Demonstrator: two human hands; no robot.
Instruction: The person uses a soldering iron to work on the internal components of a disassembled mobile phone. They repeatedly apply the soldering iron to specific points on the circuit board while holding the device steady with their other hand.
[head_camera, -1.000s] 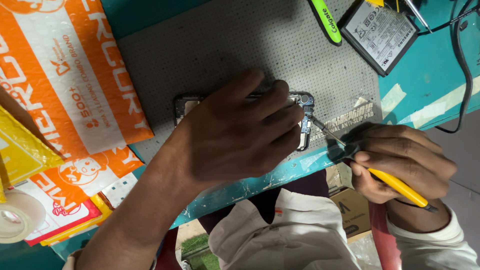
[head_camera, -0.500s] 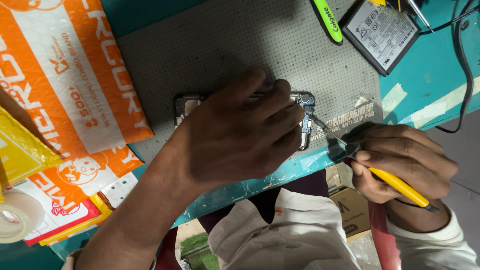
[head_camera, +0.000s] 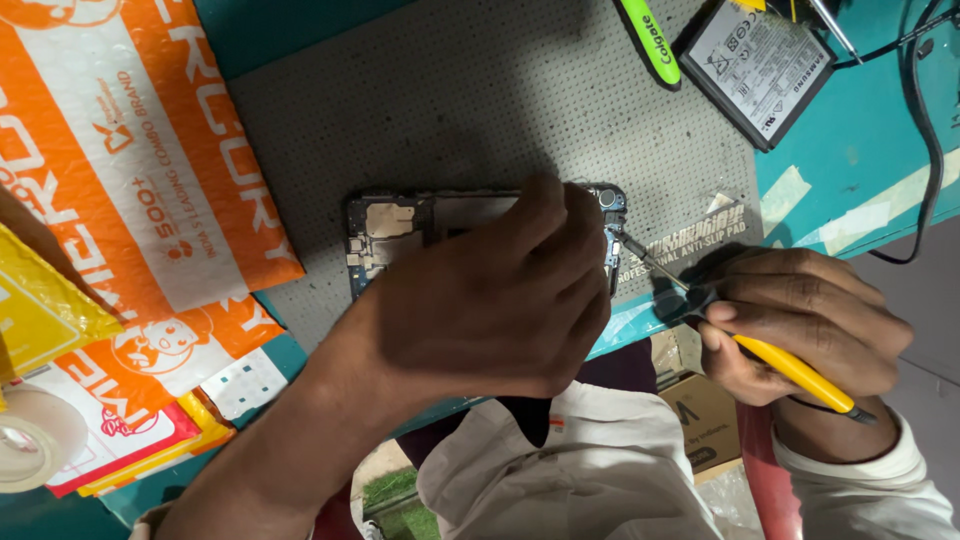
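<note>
A: What are the hands doing?

B: The left hand (head_camera: 490, 300) lies flat, fingers pressed down over the opened phone (head_camera: 400, 235) on the grey mat (head_camera: 450, 110). The right hand (head_camera: 800, 325) pinches a yellow-handled screwdriver (head_camera: 790, 370), tip at the phone's right end.

A: Any open room?

B: Bare mat beyond the left hand's fingers; the right hand hangs over the mat's near edge and the teal surface (head_camera: 860, 150).

A: Hidden parts?

B: Most of the phone sits under the left palm.

A: Packages?

B: An orange-and-white padded mailer (head_camera: 130, 150) left of the left hand, a tape roll (head_camera: 35, 450) cut off at the frame's edge, and a flat dark battery (head_camera: 760, 65) beyond the right hand.
</note>
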